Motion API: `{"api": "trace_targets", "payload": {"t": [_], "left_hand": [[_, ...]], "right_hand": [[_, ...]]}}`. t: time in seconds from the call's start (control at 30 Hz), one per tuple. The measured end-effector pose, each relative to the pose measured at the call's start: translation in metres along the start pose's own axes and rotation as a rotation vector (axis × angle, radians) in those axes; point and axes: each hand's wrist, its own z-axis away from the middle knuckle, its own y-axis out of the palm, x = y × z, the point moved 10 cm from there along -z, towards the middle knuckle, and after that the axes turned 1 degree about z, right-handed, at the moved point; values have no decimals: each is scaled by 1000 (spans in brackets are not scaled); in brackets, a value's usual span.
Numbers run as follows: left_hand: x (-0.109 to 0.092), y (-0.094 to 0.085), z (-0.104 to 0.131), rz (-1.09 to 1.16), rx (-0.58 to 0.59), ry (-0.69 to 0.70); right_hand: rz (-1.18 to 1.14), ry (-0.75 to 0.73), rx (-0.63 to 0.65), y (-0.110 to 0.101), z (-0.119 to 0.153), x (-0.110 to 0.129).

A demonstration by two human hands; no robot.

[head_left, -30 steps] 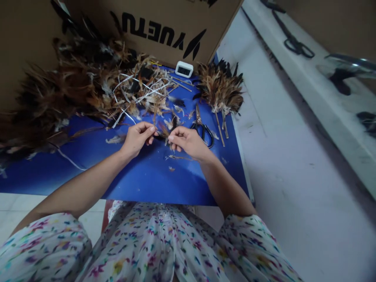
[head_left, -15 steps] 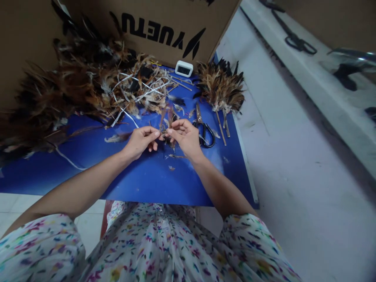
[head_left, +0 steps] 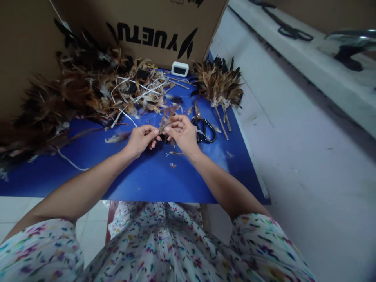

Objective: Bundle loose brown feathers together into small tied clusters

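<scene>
My left hand point(head_left: 143, 139) and my right hand point(head_left: 182, 134) meet over the blue tabletop, thumbs and fingers pinched close together. Between them is a small brown feather bundle point(head_left: 167, 117), its tips pointing away from me. Both hands grip its lower end, which the fingers partly cover. Just right of my right hand lie black-handled scissors point(head_left: 205, 129), blades pointing to the back. A loose feather point(head_left: 117, 138) rests left of my left hand. Small feather scraps point(head_left: 173, 165) lie on the table below the hands.
A large heap of brown and black feathers point(head_left: 85, 86) with white strips covers the back left. Tied feather bundles on sticks point(head_left: 219, 84) lie at the back right. A white digital clock point(head_left: 179, 69) stands before a cardboard box point(head_left: 164, 15). The wall point(head_left: 282, 156) borders the right side.
The feather bundle between my fingers has tilted to the right and its tips show more spread. Both hands stay close together. The whole view has shifted slightly.
</scene>
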Motion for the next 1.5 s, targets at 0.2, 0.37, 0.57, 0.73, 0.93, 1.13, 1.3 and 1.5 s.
{"api": "trace_targets", "payload": {"t": [0.2,0.37,0.57,0.73,0.93,1.13,1.3,1.5], "left_hand": [[-11,1,3,-159,21,104],[-11,4,4,-235,44,129],[0,12,4,-18,120,-41],[5,18,5,135,174,-162],[3,17,4,164,172,-128],[7,16,4,193,162,-182],[12,17,5,222,159,-238],[15,19,6,252,173,-268]], "right_hand": [[44,45,133,16,2,-9],[60,10,102,13,2,-8],[31,-5,81,7,2,1],[37,-13,90,6,1,5],[46,5,117,8,0,1],[38,-18,152,11,1,4],[43,-51,180,14,1,8],[77,-96,201,16,2,14]]}}
